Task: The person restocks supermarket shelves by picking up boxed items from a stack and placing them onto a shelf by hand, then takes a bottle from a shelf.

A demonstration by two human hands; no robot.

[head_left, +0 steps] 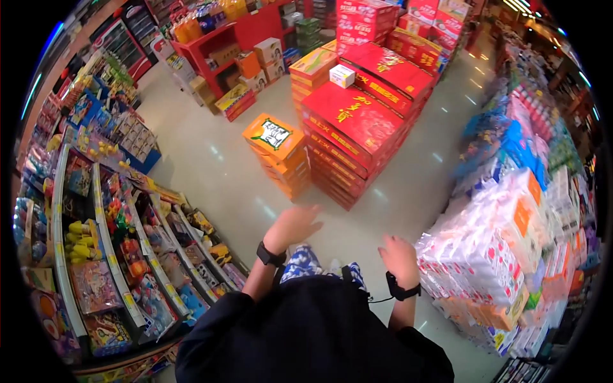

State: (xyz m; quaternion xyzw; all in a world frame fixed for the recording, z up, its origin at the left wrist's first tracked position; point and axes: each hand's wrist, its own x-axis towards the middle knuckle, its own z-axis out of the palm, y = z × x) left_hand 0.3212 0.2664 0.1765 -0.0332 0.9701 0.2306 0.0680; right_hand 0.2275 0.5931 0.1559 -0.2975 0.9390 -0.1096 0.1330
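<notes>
My left hand point(292, 228) is stretched out over the floor with its fingers apart and nothing in it. Just beyond it stands a stack of orange boxes point(276, 138). My right hand point(399, 256) is held out on the other side, fingers spread and holding nothing, near wrapped tissue packs point(469, 262). Ahead of both hands rises a tall stack of red cartons point(357, 115), with a small white box point(342, 76) on top. Neither hand touches any goods.
Shelves of toys and packets point(121, 255) curve along the left. Bagged goods point(511, 147) are piled along the right. Red shelving point(255, 38) with bottles and boxes stands at the back. A low red and yellow carton point(235, 102) sits on the grey floor point(211, 150).
</notes>
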